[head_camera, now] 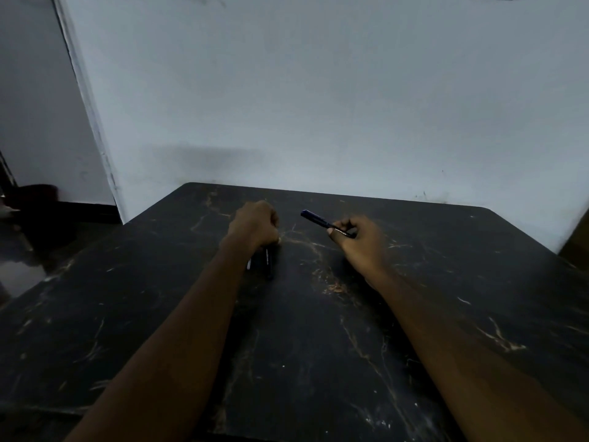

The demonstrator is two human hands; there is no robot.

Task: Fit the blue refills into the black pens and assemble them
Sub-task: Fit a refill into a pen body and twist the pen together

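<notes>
- Presently: right hand point(360, 242) pinching one pen point(323, 222) — apparently assembled.
- Left hand point(255, 223) curled above spare pens point(268, 265); hold impossible to tell.
- Next, probably: set aside, take another.

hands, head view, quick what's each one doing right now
left hand: fingers curled just above the dark pens; cannot tell if it grips them
right hand: closed, pinching the blue-tipped pen

Blue-ended black pen point(322, 221) tilted in right hand point(360, 240); other pens point(267, 266) beneath left hand point(255, 224).
</notes>
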